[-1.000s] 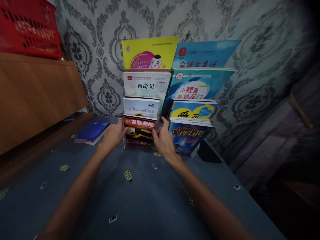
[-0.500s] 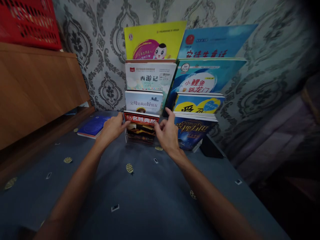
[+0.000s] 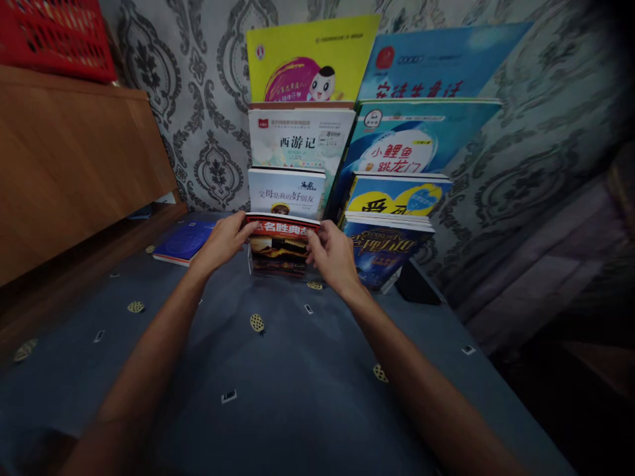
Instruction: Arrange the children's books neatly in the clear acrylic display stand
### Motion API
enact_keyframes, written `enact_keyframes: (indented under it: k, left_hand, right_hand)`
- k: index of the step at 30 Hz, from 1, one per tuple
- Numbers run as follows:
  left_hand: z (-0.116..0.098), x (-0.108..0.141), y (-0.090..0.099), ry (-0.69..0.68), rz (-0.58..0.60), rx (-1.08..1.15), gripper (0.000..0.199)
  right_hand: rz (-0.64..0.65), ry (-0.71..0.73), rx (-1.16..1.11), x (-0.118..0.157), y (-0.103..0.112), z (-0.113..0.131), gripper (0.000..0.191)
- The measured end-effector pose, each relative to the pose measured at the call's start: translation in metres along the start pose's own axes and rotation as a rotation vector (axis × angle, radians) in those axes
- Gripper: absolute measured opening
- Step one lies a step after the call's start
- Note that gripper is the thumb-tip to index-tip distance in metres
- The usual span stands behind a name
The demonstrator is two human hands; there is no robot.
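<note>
A small book with a red band and a dark picture cover [image 3: 278, 248] stands at the front of the left stack of books. My left hand [image 3: 225, 241] grips its left edge, thumb on the cover and fingers around behind. At its right edge my right hand [image 3: 335, 254] holds it the same way, with the thumb on the front. Just behind it stands a pale blue book [image 3: 288, 188], then a white book [image 3: 300, 135] and a tall yellow-green book [image 3: 307, 59]. A clear stand seems to support the front book from below.
To the right, a second stack has a dark blue book [image 3: 381, 254] in front. A blue book [image 3: 186, 238] lies flat at left, beside a wooden cabinet [image 3: 79, 165] topped by a red basket [image 3: 59, 43]. A black object [image 3: 417, 287] lies at right on the patterned cloth [image 3: 278, 370].
My right forefinger, which was raised, has come down to the front book's right edge. The view has tilted slightly, and both hands remain at the same book.
</note>
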State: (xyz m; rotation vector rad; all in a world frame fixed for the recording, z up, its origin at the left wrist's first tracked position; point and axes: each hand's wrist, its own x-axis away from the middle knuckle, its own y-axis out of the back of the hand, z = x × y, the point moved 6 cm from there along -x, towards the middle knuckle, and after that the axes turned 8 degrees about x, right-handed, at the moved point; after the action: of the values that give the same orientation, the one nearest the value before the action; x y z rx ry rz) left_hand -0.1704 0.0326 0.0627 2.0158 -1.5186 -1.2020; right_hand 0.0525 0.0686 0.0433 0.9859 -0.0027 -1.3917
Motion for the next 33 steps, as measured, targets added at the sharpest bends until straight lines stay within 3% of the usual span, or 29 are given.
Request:
enact_keyframes:
  k: [10,33]
  left_hand:
    - [-0.002,0.000,-0.010,-0.023,-0.089,-0.053,0.032]
    - [0.000,-0.002,-0.006,-0.038,-0.076,-0.118,0.039]
  right_hand:
    - [0.014,-0.022,-0.079,-0.005,-0.003,-0.006,0.015]
    - [0.016,0.017,-0.070,-0.001,-0.007,-0.005,0.017]
